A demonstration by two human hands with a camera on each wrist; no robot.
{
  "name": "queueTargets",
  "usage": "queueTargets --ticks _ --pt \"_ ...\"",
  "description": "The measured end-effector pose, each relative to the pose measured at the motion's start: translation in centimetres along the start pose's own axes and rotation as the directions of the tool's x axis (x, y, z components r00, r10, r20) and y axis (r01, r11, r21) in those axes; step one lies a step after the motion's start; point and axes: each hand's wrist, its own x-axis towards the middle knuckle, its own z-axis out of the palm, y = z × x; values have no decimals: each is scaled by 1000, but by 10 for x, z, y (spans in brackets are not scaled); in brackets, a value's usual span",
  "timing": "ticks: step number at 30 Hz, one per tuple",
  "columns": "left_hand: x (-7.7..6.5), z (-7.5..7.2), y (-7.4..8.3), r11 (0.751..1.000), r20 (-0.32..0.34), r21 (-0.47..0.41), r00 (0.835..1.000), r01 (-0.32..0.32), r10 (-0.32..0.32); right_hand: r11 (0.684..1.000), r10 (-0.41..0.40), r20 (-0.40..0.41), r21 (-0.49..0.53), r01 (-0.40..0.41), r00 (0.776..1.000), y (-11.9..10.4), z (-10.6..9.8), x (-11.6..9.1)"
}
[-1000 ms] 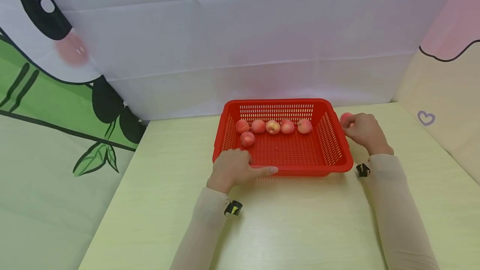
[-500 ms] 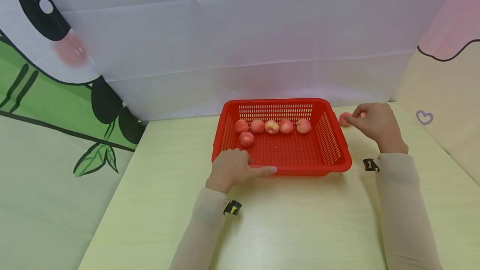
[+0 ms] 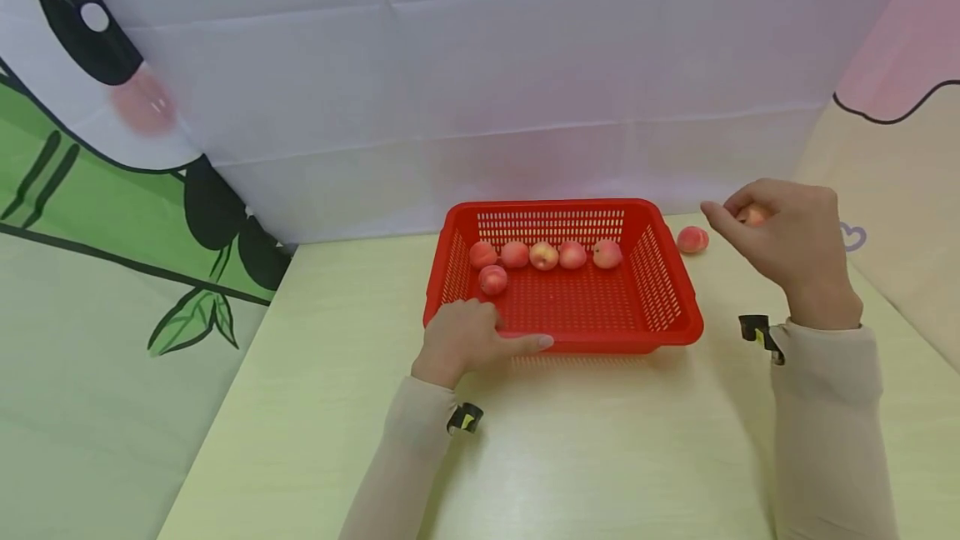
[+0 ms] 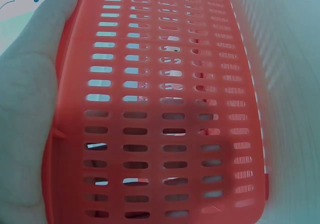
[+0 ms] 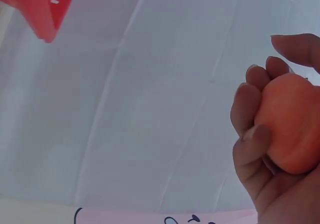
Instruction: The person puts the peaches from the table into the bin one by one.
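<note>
A red plastic basket (image 3: 600,344) with slotted walls stands on the table, several peaches (image 3: 545,255) in a row along its back and one peach (image 3: 493,279) in front of them. My left hand (image 3: 465,336) grips its front rim near the left corner, thumb lying along the edge. The left wrist view shows the basket's slotted outer wall (image 4: 155,104) beside that hand. Raised to the right of the basket, my right hand (image 3: 787,232) holds a peach (image 5: 290,124) with fingers curled round it. Another peach (image 3: 692,240) lies on the table by the basket's right side.
Behind the basket, a pale cloth backdrop (image 3: 525,65) rises from the table's back edge. A cream printed panel (image 3: 900,215) borders the right side. The pale wooden table (image 3: 585,457) stretches out in front, between both forearms.
My right hand has risen and moved right, away from the peach beside the basket, carrying another peach. My left hand and the basket stay in place.
</note>
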Motion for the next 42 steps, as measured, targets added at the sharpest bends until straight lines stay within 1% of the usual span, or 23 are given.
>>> queueTargets --ticks 3,6,12,18,26,30,33,36,42 --pt "-1 0 0 1000 -2 -5 1000 -1 1 993 -106 -75 42 110 992 -14 -6 0" --pt "-1 -1 1 1000 -4 -9 1000 1 -1 983 -164 -129 63 174 978 -26 -12 -1" --pt "0 -1 0 1000 8 -9 1000 6 -6 962 -209 -234 126 243 949 -56 -21 -6" --pt "-2 -4 -1 1000 4 -7 1000 8 -8 935 -245 -305 177 308 920 -78 -24 -11" --pt "-3 -4 0 1000 13 -17 1000 11 -11 873 -326 -389 225 433 861 -98 -24 -13" --pt "-2 -3 0 1000 5 -12 1000 5 -5 857 -351 -401 226 463 846 -104 -21 -13" --pt "-2 -2 0 1000 0 -14 1000 4 -4 857 -382 -376 198 476 844 -106 -19 -12" --pt "-3 -2 0 1000 1 -17 1000 6 -6 849 -417 -346 182 497 840 -108 -16 -7" --pt "-4 -3 -1 1000 -3 -5 1000 0 0 833 -463 -288 181 522 838 -117 -11 2"
